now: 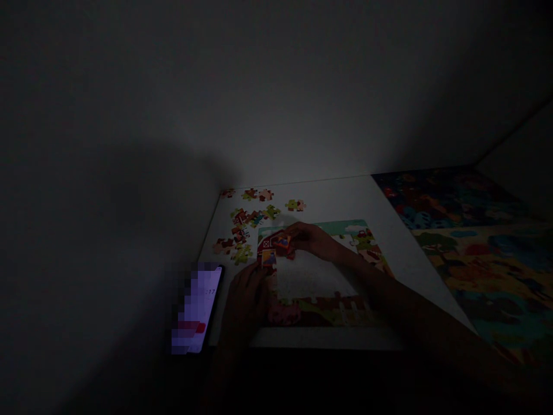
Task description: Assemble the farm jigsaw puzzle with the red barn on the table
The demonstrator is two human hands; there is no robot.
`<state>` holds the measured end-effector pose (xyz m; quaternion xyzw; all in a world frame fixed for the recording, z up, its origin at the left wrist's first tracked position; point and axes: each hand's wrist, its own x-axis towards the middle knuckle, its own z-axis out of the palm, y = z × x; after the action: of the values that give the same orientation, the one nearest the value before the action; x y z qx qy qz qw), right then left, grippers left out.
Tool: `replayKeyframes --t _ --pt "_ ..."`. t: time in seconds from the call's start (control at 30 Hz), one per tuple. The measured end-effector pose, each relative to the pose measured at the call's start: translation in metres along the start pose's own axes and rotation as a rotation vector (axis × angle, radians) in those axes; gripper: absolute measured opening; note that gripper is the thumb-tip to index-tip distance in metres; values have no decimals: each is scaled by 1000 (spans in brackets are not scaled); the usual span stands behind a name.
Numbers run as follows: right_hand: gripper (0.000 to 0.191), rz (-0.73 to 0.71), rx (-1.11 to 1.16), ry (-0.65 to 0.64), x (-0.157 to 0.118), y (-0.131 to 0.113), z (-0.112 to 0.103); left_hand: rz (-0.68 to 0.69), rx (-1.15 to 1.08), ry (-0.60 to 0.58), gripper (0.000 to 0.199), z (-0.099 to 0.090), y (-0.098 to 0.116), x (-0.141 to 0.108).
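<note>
In the dim light, a partly assembled farm jigsaw puzzle [322,311] lies on a white table, its edges joined around a bare middle. My right hand [314,239] pinches a red puzzle piece [283,243] with an orange and blue patch, over the barn at the puzzle's upper left. My left hand [247,293] lies at the puzzle's left edge with fingers stretched out, just below a joined piece [268,258] with a similar orange patch. Shadow hides part of the left fingers.
Loose puzzle pieces [242,252] are scattered left of and behind the puzzle, one [296,205] apart from them. A lit phone [209,300] stands at the table's left edge. Two colourful picture sheets [436,196] cover the right side. Walls rise behind the table.
</note>
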<state>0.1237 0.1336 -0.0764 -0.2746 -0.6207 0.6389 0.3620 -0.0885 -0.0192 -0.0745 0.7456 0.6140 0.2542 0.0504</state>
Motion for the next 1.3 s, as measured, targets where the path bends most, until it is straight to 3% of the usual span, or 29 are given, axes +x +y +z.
replayKeyframes --t 0.1,0.33,0.57,1.3 --pt "24 45 -53 -115 -5 -4 3 -11 -14 -17 32 0 0 -1" --pt "16 19 -433 -194 -11 -15 7 20 1 -19 32 0 -2 -1" --pt "18 14 -519 -313 -15 -30 18 76 45 -8 35 2 -4 -1" --pt "29 -220 -670 -279 -19 -35 29 83 124 -72 35 0 -1 1"
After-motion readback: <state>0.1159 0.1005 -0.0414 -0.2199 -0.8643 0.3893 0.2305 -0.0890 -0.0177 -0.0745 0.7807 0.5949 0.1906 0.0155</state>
